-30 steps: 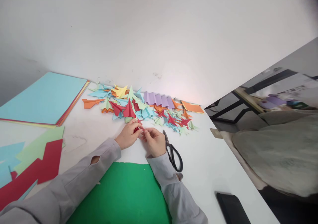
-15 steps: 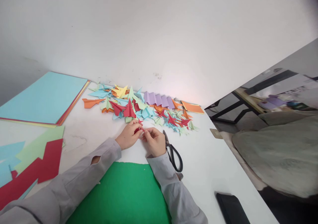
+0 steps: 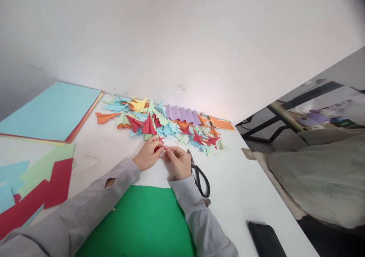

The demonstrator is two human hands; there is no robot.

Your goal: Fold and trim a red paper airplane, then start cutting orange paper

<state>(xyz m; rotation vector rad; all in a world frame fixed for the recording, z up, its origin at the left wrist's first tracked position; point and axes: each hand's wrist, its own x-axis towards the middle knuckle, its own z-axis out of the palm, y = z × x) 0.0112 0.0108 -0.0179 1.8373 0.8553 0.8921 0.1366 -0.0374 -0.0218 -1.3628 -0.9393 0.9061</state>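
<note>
Between my two hands is a small piece of folded red paper (image 3: 157,148), mostly hidden by the fingers. My left hand (image 3: 148,153) is closed on its left side. On its right side my right hand (image 3: 178,161) pinches the paper between thumb and forefinger. Just beyond the hands lies a pile of small folded paper planes, among them a red paper plane (image 3: 148,125), an orange one (image 3: 107,117) and a yellow one (image 3: 139,105). Black-handled scissors (image 3: 203,183) lie right beside my right hand, partly behind it.
A stack of coloured sheets topped by light blue paper (image 3: 51,110) lies at the far left. Nearer are red paper scraps (image 3: 58,183). A green mat (image 3: 139,222) lies under my forearms. Pleated purple paper (image 3: 182,115) rests by the wall, and a black phone-like object (image 3: 266,240) lies front right.
Both hands stay in nearly the same place with the red paper. My right hand's fingers have shifted very slightly; the view has moved a touch.
</note>
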